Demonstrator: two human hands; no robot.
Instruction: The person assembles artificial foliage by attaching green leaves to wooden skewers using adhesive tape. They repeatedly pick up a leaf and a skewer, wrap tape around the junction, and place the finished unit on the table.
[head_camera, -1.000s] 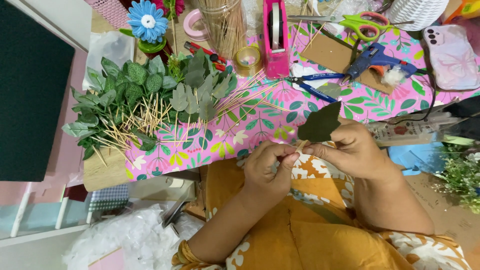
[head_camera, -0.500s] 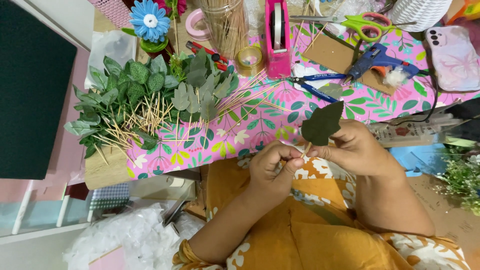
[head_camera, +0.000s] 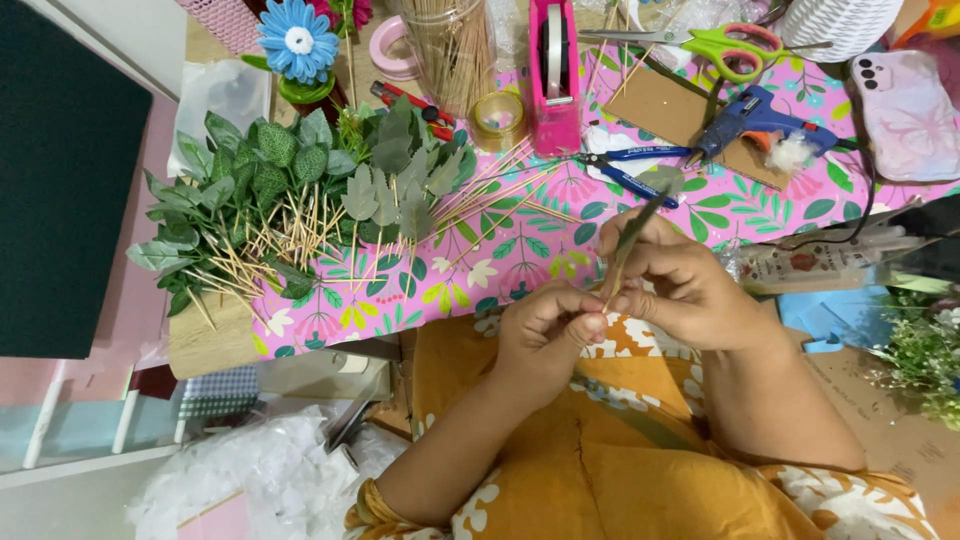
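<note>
My right hand (head_camera: 685, 285) pinches a dark green artificial leaf (head_camera: 640, 215), seen edge-on, where it meets a thin wooden stick. My left hand (head_camera: 545, 335) grips the lower end of that stick at about the same spot, fingers curled. Both hands hover over my lap, just in front of the table edge. On the pink floral tablecloth (head_camera: 520, 255) lies a pile of green artificial leaves on wooden sticks (head_camera: 290, 200), to the left of my hands.
Blue pliers (head_camera: 625, 170), a blue glue gun (head_camera: 755, 118), green scissors (head_camera: 725, 45), a pink tape dispenser (head_camera: 555, 75), a jar of sticks (head_camera: 450, 45), a tape roll (head_camera: 498, 115), a blue paper flower (head_camera: 297, 42) and a phone (head_camera: 905, 100) crowd the table. White stuffing (head_camera: 265, 470) lies on the floor.
The leaf has turned from showing its flat face to edge-on between my fingers. Both hands stay at the same place, with the left fingers shifting along the stick.
</note>
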